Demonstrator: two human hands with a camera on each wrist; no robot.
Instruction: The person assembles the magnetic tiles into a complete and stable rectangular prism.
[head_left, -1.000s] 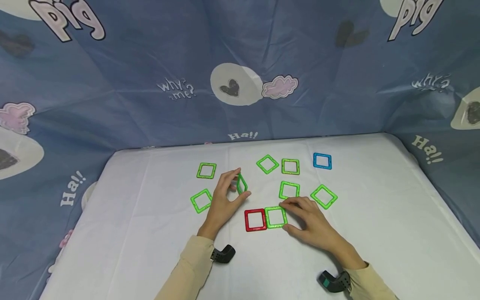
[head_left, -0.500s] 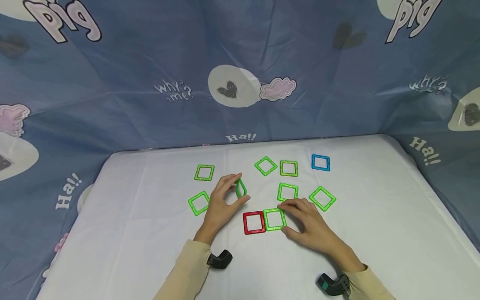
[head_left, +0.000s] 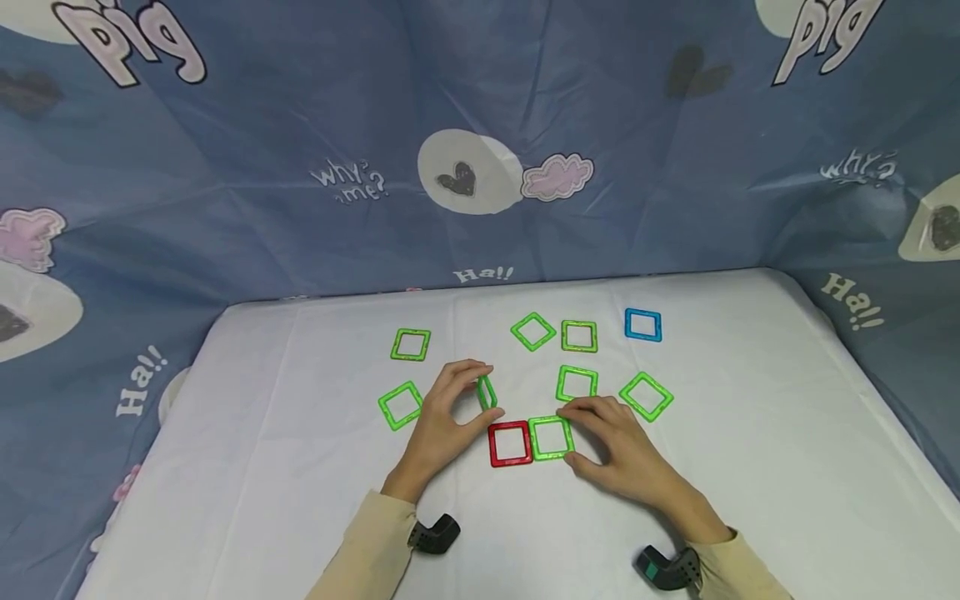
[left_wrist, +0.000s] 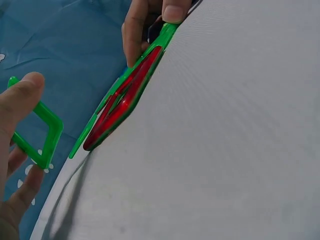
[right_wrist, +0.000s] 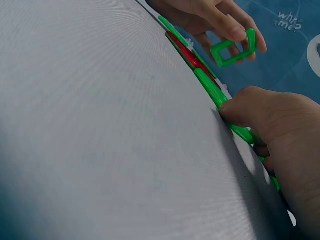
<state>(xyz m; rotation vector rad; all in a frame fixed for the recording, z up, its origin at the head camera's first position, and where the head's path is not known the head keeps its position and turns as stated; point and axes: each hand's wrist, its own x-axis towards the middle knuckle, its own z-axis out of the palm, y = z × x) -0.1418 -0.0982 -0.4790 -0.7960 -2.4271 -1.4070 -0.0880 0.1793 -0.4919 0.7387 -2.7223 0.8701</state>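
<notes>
My left hand (head_left: pixel 442 421) pinches a green square frame tile (left_wrist: pixel 56 132) between thumb and fingertips. That tile stands on edge above the table, just beyond a red square frame tile (head_left: pixel 512 462). The red tile lies flat, its right side against another green square frame tile (head_left: pixel 551 456). Thumb and fingertips of my right hand (head_left: pixel 622 442) grip this second green tile at its two right corners. In the right wrist view the thumb covers part of that tile's edge. The tile in my left hand is apart from the flat pair.
Several loose green square tiles lie around, including one (head_left: pixel 410 357) at the back left and one (head_left: pixel 580 349) behind the right hand. A blue square tile (head_left: pixel 643 337) is at the back right. A patterned blue cloth (head_left: pixel 300 242) rises behind the white table (head_left: pixel 247 467).
My left hand has come nearer to me with its green tile, closer to the red tile. The right hand and the flat pair have stayed in place.
</notes>
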